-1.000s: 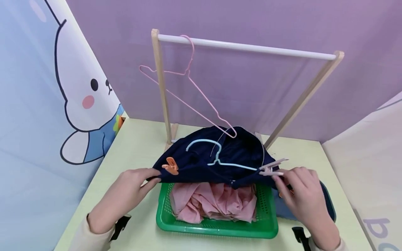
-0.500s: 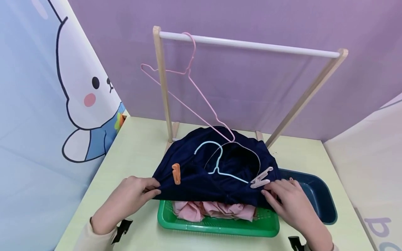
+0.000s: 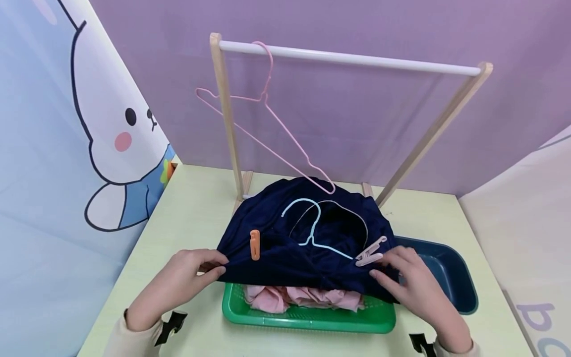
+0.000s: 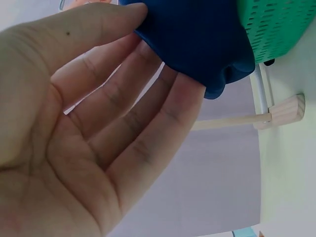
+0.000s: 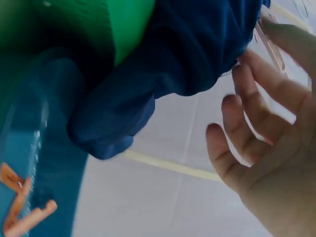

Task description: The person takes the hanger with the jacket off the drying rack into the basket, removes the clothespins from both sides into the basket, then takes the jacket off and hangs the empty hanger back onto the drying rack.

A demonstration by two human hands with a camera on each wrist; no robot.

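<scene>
Over the last second the navy cloth dropped further across the green basket, covering its back edge and hiding more pink fabric. Your left hand pinched the cloth's left end; your right hand lay loosely parted against its right, grip impossible to tell.
</scene>
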